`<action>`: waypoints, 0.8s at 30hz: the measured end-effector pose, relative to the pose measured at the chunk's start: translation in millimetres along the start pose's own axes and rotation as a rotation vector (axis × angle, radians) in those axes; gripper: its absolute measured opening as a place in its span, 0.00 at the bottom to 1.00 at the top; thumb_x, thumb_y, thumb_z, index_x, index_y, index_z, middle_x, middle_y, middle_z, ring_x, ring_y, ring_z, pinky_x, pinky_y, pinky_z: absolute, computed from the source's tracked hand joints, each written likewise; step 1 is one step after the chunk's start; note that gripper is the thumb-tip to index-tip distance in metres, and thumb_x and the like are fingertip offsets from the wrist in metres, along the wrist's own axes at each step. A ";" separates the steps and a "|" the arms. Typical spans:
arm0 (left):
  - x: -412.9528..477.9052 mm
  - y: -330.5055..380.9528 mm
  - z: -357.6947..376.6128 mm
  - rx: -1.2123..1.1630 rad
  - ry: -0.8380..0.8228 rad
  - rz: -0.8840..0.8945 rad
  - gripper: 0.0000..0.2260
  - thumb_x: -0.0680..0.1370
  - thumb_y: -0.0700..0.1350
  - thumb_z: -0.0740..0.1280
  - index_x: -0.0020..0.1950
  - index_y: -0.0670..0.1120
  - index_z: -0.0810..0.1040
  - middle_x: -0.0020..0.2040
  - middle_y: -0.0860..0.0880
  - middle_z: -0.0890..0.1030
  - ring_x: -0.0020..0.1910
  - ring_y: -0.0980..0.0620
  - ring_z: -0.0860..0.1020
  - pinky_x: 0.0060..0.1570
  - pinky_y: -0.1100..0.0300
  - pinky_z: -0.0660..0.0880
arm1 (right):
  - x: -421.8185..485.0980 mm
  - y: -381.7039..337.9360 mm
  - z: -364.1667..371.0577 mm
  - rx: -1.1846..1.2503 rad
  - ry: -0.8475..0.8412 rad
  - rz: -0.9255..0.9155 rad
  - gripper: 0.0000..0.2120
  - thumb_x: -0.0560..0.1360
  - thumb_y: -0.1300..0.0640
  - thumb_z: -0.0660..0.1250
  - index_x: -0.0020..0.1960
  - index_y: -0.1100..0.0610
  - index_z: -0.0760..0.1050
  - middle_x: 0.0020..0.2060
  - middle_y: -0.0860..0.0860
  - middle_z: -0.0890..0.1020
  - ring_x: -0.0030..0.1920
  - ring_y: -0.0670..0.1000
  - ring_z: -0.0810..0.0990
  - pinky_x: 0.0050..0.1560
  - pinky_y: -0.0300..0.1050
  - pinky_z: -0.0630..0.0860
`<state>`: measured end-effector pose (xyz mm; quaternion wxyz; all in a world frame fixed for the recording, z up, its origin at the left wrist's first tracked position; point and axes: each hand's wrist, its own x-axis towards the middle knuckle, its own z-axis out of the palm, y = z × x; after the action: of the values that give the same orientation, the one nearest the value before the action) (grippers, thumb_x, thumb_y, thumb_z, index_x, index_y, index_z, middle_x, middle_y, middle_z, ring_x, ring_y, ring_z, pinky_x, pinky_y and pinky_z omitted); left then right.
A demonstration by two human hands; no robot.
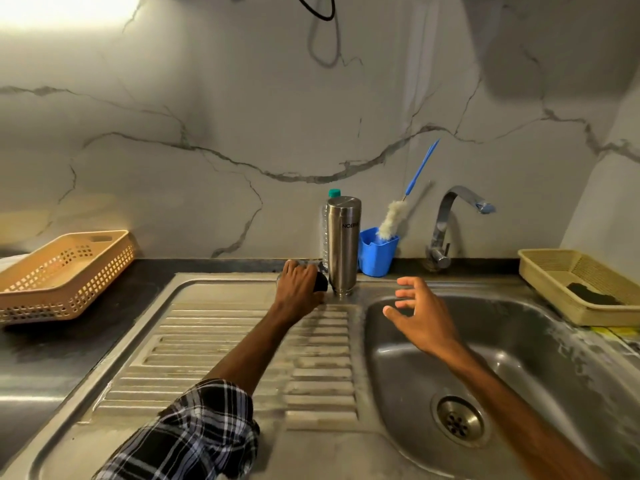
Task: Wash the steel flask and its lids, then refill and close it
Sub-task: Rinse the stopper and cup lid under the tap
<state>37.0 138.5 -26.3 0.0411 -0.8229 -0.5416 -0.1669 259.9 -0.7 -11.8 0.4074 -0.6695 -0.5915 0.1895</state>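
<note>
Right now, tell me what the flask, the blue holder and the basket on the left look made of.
The flask looks like stainless steel, satin finish: grey metallic body with soft vertical highlights. The blue holder is likely moulded plastic, slightly glossy: uniform saturated colour, thin rim. The basket is probably matte plastic: even peach colour, regular holes in its walls.

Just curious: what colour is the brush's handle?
The handle is blue; head view.

Steel drainboard [225, 341], upright flask [343, 244], blue holder [377, 254], perhaps dark lid [321, 282]
</note>
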 end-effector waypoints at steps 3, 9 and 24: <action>-19.2 6.4 -10.9 -0.105 0.066 -0.015 0.26 0.73 0.59 0.75 0.64 0.47 0.72 0.62 0.47 0.79 0.62 0.48 0.71 0.63 0.55 0.70 | -1.9 3.9 -3.1 0.004 0.012 -0.002 0.23 0.74 0.55 0.75 0.66 0.53 0.73 0.59 0.49 0.79 0.56 0.47 0.80 0.50 0.37 0.75; -67.5 55.4 -26.2 -0.355 0.128 0.102 0.27 0.71 0.58 0.78 0.64 0.50 0.72 0.61 0.51 0.78 0.58 0.53 0.76 0.59 0.59 0.71 | -9.1 1.2 -4.4 0.404 -0.121 0.182 0.21 0.74 0.48 0.74 0.62 0.57 0.78 0.53 0.54 0.84 0.52 0.49 0.84 0.50 0.46 0.83; 8.3 189.8 6.1 -0.389 -0.211 0.339 0.21 0.77 0.49 0.73 0.68 0.48 0.72 0.67 0.46 0.75 0.67 0.48 0.72 0.67 0.52 0.71 | 15.5 95.3 -67.5 0.833 0.057 0.461 0.30 0.62 0.61 0.80 0.63 0.65 0.77 0.54 0.59 0.84 0.53 0.60 0.84 0.50 0.52 0.84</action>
<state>213.1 69.4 -7.9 -0.1469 -0.9071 -0.3550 -0.1721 373.9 -4.7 -41.4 0.6045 -0.5680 -0.2898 0.4775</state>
